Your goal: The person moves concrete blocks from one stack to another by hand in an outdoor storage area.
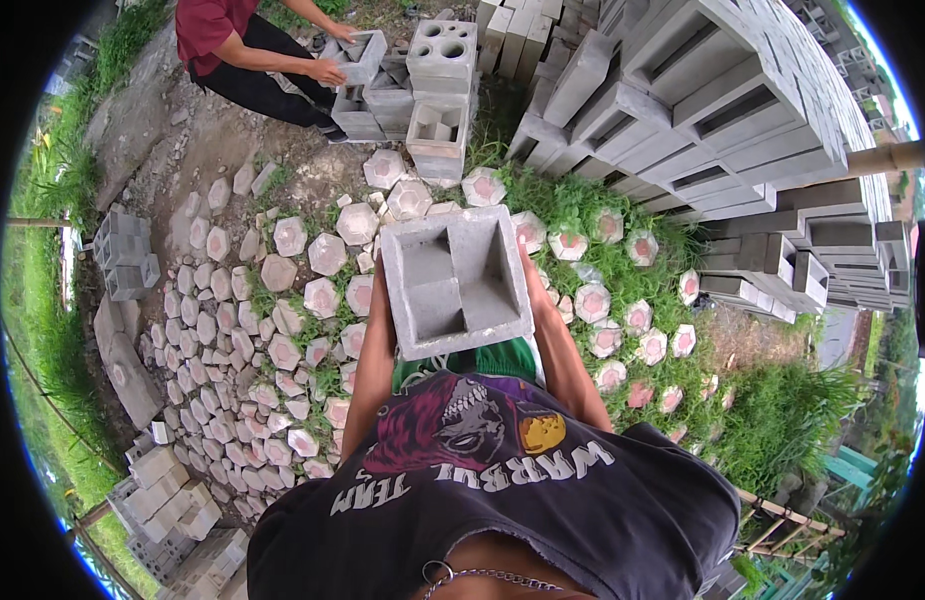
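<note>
Concrete hollow block [455, 282] is gripped between left hand [380, 288] and right hand [531, 272]. Finger spread is mostly hidden, can't be told.

Between the fingers [525, 258], the concrete block [459, 290] looks matt and grainy, with a rough rim. The shirt [632, 490] below them is dull, creased cloth (the chain [494, 574], lower still, is shiny metal). Left of the fingers, paving stones [327, 254] look coarse; up to the right, stacked blocks [772, 150] are matt concrete.
</note>
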{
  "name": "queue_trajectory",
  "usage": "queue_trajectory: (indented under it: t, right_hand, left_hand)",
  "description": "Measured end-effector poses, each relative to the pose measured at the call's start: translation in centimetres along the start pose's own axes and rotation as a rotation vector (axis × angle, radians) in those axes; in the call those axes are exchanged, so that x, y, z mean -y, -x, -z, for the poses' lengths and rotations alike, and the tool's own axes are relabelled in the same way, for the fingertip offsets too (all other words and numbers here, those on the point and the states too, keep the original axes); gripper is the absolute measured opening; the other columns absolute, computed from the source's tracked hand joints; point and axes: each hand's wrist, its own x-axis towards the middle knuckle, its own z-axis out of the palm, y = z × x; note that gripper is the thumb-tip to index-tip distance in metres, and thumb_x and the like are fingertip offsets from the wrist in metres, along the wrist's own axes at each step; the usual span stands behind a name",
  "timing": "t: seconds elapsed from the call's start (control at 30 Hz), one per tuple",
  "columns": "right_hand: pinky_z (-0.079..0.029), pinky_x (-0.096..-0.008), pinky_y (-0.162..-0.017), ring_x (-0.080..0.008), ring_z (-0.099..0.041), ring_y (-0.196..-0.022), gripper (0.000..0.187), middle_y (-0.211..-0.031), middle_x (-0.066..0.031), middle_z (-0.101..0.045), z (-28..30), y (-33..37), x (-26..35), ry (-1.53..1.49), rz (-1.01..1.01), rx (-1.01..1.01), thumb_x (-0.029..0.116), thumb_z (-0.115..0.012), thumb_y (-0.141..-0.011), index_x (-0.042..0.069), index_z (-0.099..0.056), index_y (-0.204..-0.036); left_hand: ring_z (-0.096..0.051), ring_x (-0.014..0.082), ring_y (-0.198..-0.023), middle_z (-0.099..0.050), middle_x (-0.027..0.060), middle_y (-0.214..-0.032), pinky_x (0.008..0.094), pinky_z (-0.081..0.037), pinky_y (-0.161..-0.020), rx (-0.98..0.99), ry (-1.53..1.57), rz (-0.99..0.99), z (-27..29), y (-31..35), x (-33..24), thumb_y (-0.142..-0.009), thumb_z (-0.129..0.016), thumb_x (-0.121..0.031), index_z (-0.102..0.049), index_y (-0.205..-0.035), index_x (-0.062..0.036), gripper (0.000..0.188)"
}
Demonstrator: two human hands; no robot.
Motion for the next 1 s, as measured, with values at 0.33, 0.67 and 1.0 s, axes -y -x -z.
queue_trajectory:
  t: [0.33, 0.67, 1.0]
  right_hand:
    - [-0.024, -0.0368, -0.111, -0.0292, -0.029, -0.134, 0.085, -0.149, -0.0175, -0.022, 0.6, -3.3, 5.5, 0.007, 0.044, -0.052, 0.067, -0.025, -0.09, 0.004, -0.02, -0.146]
    - [-0.024, -0.0368, -0.111, -0.0283, -0.028, -0.135, 0.08, -0.15, -0.0161, -0.022, -0.1, -12.4, 9.7, -0.157, 0.146, -0.085, 0.064, -0.026, -0.092, 0.006, -0.02, -0.146]
    - [-0.024, -0.0363, -0.11, -0.0276, -0.029, -0.134, 0.084, -0.148, -0.0165, -0.026, -6.7, -22.8, 17.8, -0.089, 0.223, -0.456, 0.067, -0.02, -0.091, 0.004, -0.022, -0.145]
  left_hand:
    - [-0.055, 0.0275, -0.111, -0.055, 0.0139, -0.125, 0.0363, -0.042, -0.096, -0.02, -0.064, -0.014, -4.9, -4.7, -5.3, -0.086, -0.035, -0.069, -0.047, -0.133, -0.0049, 0.08]
    - [-0.055, 0.0273, -0.111, -0.055, 0.014, -0.125, 0.0359, -0.042, -0.095, 0.075, -0.156, 0.016, -8.2, -14.4, -13.2, -0.087, -0.034, -0.07, -0.047, -0.132, -0.0048, 0.081]
    - [-0.055, 0.0248, -0.109, -0.056, 0.0133, -0.123, 0.0351, -0.041, -0.095, 0.185, -0.413, 0.131, -7.2, -32.1, -24.1, -0.085, -0.03, -0.073, -0.049, -0.131, -0.0043, 0.085]
